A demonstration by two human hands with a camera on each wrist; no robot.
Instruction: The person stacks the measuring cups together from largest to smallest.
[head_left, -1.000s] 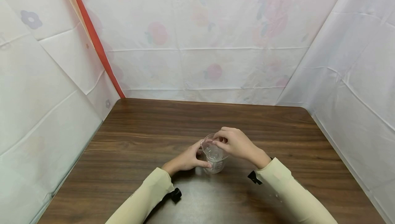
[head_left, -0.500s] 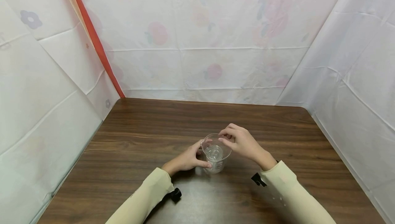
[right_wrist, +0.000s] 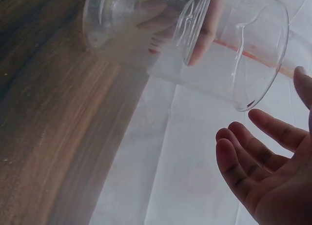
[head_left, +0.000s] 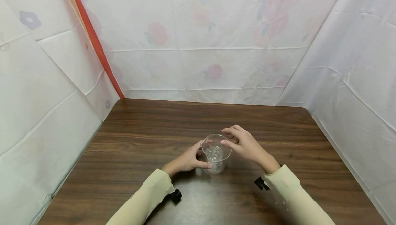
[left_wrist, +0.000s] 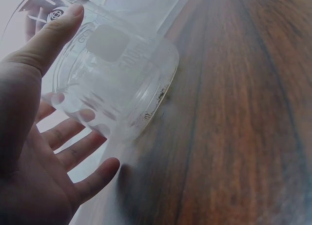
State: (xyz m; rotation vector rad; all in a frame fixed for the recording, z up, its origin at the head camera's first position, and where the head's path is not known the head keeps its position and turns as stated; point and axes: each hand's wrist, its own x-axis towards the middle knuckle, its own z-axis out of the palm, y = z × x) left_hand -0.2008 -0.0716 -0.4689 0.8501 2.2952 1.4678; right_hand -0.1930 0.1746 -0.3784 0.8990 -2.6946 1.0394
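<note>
A large clear glass beaker (head_left: 218, 166) with printed markings stands upright on the table, a smaller glass beaker (head_left: 215, 153) nested inside it. My left hand (head_left: 188, 159) holds the large beaker from the left, thumb on the near side and fingers round the far side. In the left wrist view, the large beaker (left_wrist: 161, 59) shows a 500 ml mark. My right hand (head_left: 247, 146) hovers at the right of the rim, fingers spread and loosely bent, holding nothing. From the right wrist, the inner beaker's (right_wrist: 192, 34) rim sits well below the outer rim.
The dark wood-grain table (head_left: 148, 125) extends around the beakers. White printed cloth (head_left: 191, 66) hangs behind it and on both sides. A red strip (head_left: 96, 42) runs down the back left corner. Black straps are on both wrists.
My right hand has drawn out of the large beaker's mouth to the right, and its fingers have spread. The small beaker stays inside. My left hand keeps its hold.
</note>
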